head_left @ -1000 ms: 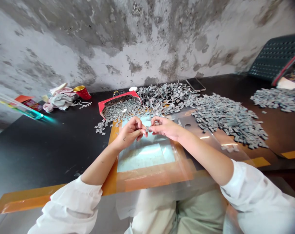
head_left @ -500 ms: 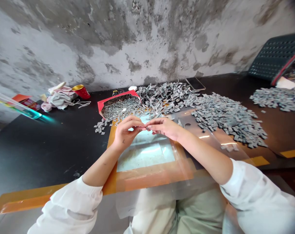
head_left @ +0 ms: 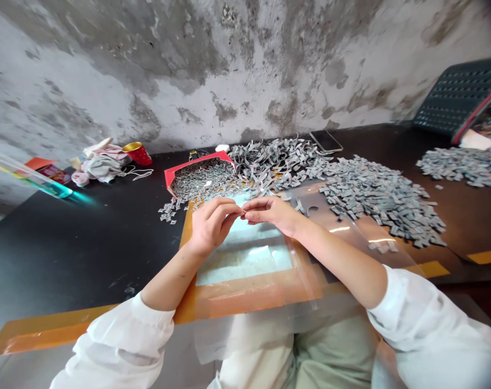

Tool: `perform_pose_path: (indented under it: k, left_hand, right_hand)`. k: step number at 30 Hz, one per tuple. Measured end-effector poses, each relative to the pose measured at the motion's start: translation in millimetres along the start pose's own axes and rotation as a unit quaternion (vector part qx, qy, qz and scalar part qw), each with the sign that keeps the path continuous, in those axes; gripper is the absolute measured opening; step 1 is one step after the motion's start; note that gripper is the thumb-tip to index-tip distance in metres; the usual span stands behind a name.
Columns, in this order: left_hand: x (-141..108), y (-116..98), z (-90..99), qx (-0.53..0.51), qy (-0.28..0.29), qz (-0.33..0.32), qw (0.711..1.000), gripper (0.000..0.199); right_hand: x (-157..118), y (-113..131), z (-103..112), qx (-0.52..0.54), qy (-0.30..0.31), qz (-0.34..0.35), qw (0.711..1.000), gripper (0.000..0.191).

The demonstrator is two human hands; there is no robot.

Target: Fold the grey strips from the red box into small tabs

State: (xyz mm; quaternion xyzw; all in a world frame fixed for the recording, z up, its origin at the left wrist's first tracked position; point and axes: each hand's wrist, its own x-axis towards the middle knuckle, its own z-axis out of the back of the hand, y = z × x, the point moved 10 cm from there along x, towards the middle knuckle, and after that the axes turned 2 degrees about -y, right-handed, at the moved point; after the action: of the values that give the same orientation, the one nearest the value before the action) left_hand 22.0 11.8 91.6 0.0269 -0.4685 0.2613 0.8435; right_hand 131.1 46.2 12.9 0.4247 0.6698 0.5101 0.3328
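My left hand (head_left: pixel 213 222) and my right hand (head_left: pixel 273 212) meet fingertip to fingertip above a pale lit sheet (head_left: pixel 245 259) taped to the table. Both are closed in a pinch on one small grey piece (head_left: pixel 243 213), mostly covered by the fingers. Just beyond the left hand, a red-edged open box (head_left: pixel 173 174) lies with small grey clip-like pieces (head_left: pixel 205 179) inside and spilling from its front. Past the right hand are a heap of grey strips (head_left: pixel 278 159) and a wide pile of short grey pieces (head_left: pixel 379 194).
A phone (head_left: pixel 325 141) rests near the stained wall (head_left: pixel 180 70). At right, a dark perforated basket (head_left: pixel 456 100) lies tipped beside another grey pile (head_left: pixel 466 166). A red cup (head_left: pixel 138 155), crumpled cloth (head_left: pixel 103 163) and a clear tube (head_left: pixel 30 175) occupy the left. Orange tape (head_left: pixel 51 329) lines the front edge.
My left hand has rolled slightly, its fingers bunching closer, and its forearm has shifted a little right. The fingertips of both hands still meet, and the small piece is now more hidden.
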Motion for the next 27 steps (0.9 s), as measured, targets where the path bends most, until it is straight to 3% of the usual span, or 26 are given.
perform_pose_path:
  k: [5, 8, 11, 17, 22, 27]
  left_hand:
    - [-1.8, 15.8, 5.9, -0.022, -0.05, 0.062, 0.997, 0.007]
    - [-4.9, 32.3, -0.9, -0.12, -0.046, 0.138, 0.982, 0.011]
    - [-9.1, 45.5, -17.6, -0.249, -0.02, 0.221, 0.943, 0.018]
    - [-16.0, 50.3, -49.5, -0.439, 0.052, 0.302, 0.845, 0.017]
    - [-27.0, 53.8, -61.2, -0.468, 0.095, 0.376, 0.794, 0.019]
    - [-35.1, 56.0, -68.2, -0.451, 0.111, 0.429, 0.775, 0.026]
  right_hand:
    - [3.6, -7.8, 12.8, 0.013, -0.039, -0.018, 0.999, 0.031]
    - [4.6, -5.8, 17.1, -0.013, -0.051, -0.004, 0.999, 0.031]
    - [5.0, -1.0, 16.1, -0.047, -0.055, 0.023, 0.997, 0.029]
    - [5.3, 8.7, 14.0, -0.122, -0.066, 0.082, 0.987, 0.026]
    - [-3.4, 34.5, 18.7, -0.215, -0.106, 0.183, 0.954, 0.02]
    - [-7.3, 42.1, 13.1, -0.272, -0.096, 0.205, 0.935, 0.016]
